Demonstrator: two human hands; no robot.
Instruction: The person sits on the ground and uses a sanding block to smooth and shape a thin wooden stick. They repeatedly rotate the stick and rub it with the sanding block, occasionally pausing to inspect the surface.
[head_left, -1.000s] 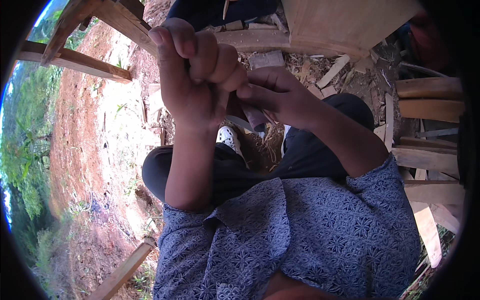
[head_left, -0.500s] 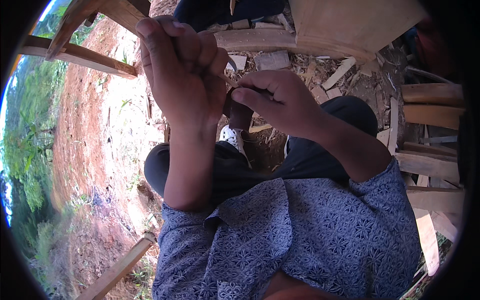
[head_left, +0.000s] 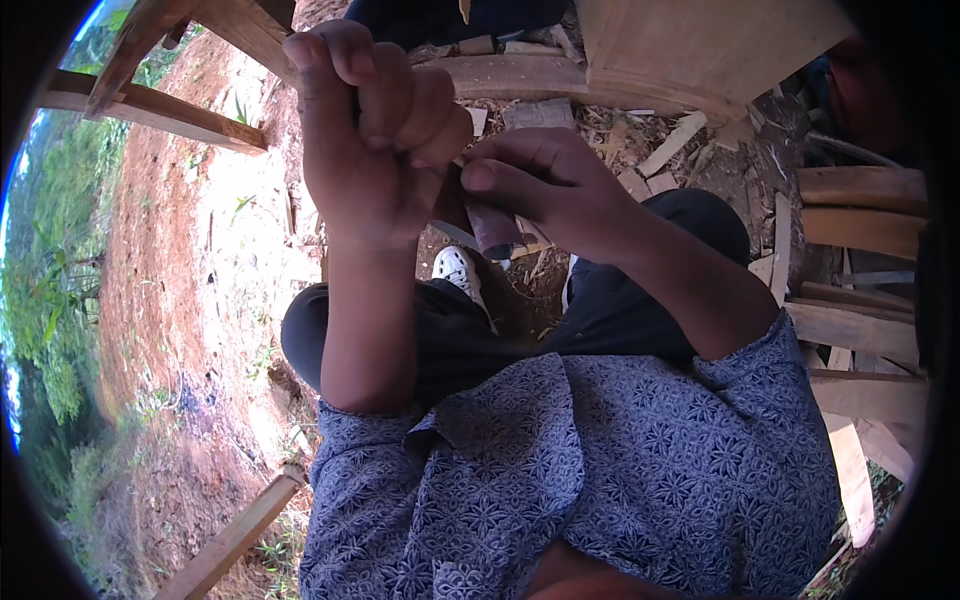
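Note:
My left hand (head_left: 375,140) is raised at upper centre, palm side toward me, with its fingers curled closed. What it grips is mostly hidden; a thin pale sliver shows between it and my right hand (head_left: 555,190). Thumb and fingers of the right hand pinch a curled dark brown sheet (head_left: 490,228), which looks like sandpaper and hangs down between the hands. A flat grey edge (head_left: 455,235) sticks out beside the sheet under my left wrist; I cannot tell what it belongs to.
Wood offcuts (head_left: 672,143) and shavings litter the ground ahead. A large wooden panel (head_left: 700,50) stands at the far side. Stacked boards (head_left: 865,225) lie at the right. A timber frame (head_left: 170,115) rises at upper left, and a wooden post (head_left: 235,535) slants at lower left.
My left hand has turned slightly and moved a little right, its fingers curling differently. The brown sheet now shows more below my right hand. The curved grey tip near the left fingers is no longer visible.

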